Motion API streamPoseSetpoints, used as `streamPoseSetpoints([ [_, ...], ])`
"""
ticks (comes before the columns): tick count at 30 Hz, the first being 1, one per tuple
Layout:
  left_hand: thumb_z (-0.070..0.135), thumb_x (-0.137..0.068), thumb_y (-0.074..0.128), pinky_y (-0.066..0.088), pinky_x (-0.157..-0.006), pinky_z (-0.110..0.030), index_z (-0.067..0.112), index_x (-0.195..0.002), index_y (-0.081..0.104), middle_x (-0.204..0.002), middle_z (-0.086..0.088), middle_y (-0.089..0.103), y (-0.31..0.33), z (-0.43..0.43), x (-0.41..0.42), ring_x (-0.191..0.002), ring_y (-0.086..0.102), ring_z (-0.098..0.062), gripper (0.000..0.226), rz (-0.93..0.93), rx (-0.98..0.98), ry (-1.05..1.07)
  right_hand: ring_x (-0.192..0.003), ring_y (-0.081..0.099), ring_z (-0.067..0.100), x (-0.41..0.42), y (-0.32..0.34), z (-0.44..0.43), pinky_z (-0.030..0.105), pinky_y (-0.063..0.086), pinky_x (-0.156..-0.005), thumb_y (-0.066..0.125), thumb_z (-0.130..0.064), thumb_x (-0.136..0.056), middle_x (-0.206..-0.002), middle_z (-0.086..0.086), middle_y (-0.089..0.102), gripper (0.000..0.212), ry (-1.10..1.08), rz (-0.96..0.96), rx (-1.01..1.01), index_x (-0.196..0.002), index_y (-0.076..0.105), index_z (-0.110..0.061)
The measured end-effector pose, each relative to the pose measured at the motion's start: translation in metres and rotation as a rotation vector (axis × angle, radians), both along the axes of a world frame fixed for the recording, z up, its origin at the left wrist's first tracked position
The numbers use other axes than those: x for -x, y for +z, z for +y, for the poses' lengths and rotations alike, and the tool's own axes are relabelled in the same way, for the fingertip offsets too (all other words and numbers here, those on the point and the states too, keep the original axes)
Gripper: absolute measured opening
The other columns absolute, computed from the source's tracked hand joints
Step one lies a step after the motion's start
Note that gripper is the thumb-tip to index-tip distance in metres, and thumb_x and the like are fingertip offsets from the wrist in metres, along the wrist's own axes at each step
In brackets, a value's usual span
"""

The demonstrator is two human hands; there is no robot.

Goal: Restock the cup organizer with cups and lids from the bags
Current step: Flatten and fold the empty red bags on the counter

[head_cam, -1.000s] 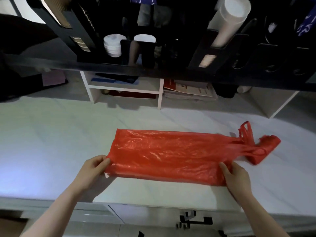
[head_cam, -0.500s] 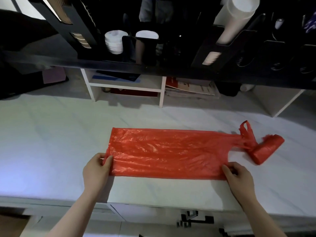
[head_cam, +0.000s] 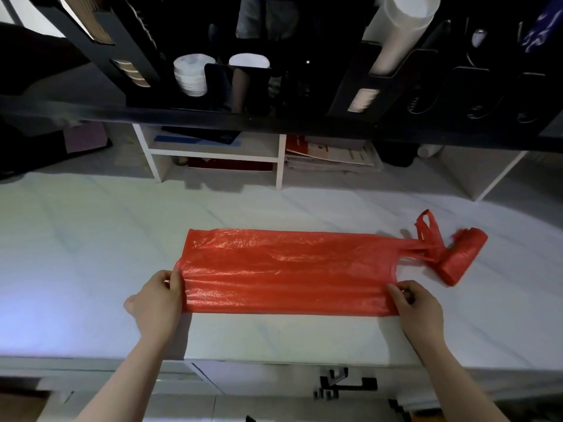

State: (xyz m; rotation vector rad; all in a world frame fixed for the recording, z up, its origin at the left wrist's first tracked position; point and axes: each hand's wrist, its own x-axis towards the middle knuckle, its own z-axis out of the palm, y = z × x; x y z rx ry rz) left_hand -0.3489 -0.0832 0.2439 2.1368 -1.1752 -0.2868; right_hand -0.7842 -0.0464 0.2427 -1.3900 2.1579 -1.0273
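An empty red plastic bag (head_cam: pixel 283 269) lies flattened lengthwise on the white counter (head_cam: pixel 91 254), its handles bunched at the right end. My left hand (head_cam: pixel 158 300) pinches the bag's near left corner. My right hand (head_cam: pixel 417 309) pinches the near right corner by the handles. Above, the black cup organizer (head_cam: pixel 274 95) spans the top of the view. It holds a stack of white lids (head_cam: pixel 192 74), white cups (head_cam: pixel 248 60), brown cups (head_cam: pixel 131 71) at the left and a tall white cup stack (head_cam: pixel 399 28) at the right.
White cubby shelves (head_cam: pixel 278 161) with papers and booklets stand at the back of the counter under the organizer. Drawers with a black handle (head_cam: pixel 347 383) sit below the counter's front edge. Dark objects lie at the far left.
The bag's near edge has been folded over and drawn toward me, leaving the bag narrower. Both hands have closed onto its near corners and shifted slightly with it.
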Motion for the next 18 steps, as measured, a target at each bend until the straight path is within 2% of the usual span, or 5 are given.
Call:
streamPoseSetpoints([
  [4, 0.044, -0.095, 0.038, 0.015, -0.077, -0.026, 0.028, -0.080, 0.052, -0.057, 0.010, 0.059, -0.005, 0.006, 0.000, -0.079, 0.055, -0.026, 0.027, 0.026, 0.022, 0.009, -0.075, 0.060, 0.010, 0.000, 0.001, 0.002, 0.030, 0.043, -0.063, 0.056, -0.035, -0.093, -0.078, -0.008, 0.065, 0.009, -0.023, -0.021, 0.010, -0.089, 0.062, -0.028],
  [8, 0.040, -0.090, 0.044, 0.023, -0.096, -0.045, 0.020, -0.104, 0.053, -0.087, 0.001, 0.064, 0.000, 0.007, 0.002, -0.093, 0.058, -0.027, 0.026, -0.030, 0.063, 0.004, -0.075, 0.059, 0.007, -0.001, 0.002, 0.002, 0.029, 0.043, -0.063, 0.060, -0.036, -0.090, -0.079, -0.011, 0.066, 0.010, -0.048, -0.015, -0.004, -0.091, 0.065, -0.028],
  [11, 0.040, -0.088, 0.040, 0.016, -0.106, -0.052, 0.016, -0.121, 0.051, -0.126, -0.005, 0.053, 0.005, 0.006, 0.013, -0.127, 0.042, -0.027, 0.043, -0.250, 0.113, -0.203, -0.073, 0.059, 0.008, -0.002, 0.002, 0.000, 0.030, 0.043, -0.062, 0.061, -0.036, -0.090, -0.078, -0.009, 0.066, 0.011, -0.040, 0.008, -0.014, -0.091, 0.067, -0.026],
  [14, 0.049, -0.086, 0.029, 0.028, -0.106, -0.051, 0.016, -0.127, 0.054, -0.139, -0.010, 0.048, 0.009, -0.004, 0.028, -0.132, 0.040, -0.031, 0.059, -0.404, 0.057, -0.537, -0.069, 0.057, 0.003, -0.004, 0.005, -0.001, 0.025, 0.040, -0.058, 0.061, -0.033, -0.090, -0.073, -0.013, 0.064, 0.011, -0.025, 0.042, -0.018, -0.091, 0.067, -0.024],
  [18, 0.069, -0.079, -0.002, 0.005, -0.116, -0.043, 0.032, -0.150, 0.015, -0.159, 0.001, 0.011, -0.005, -0.017, 0.031, -0.146, 0.006, -0.022, 0.082, -0.490, -0.232, -0.663, -0.066, 0.056, 0.003, -0.006, 0.010, 0.000, 0.023, 0.039, -0.055, 0.061, -0.032, -0.090, -0.068, -0.013, 0.062, 0.016, -0.008, 0.057, -0.018, -0.090, 0.069, -0.019],
])
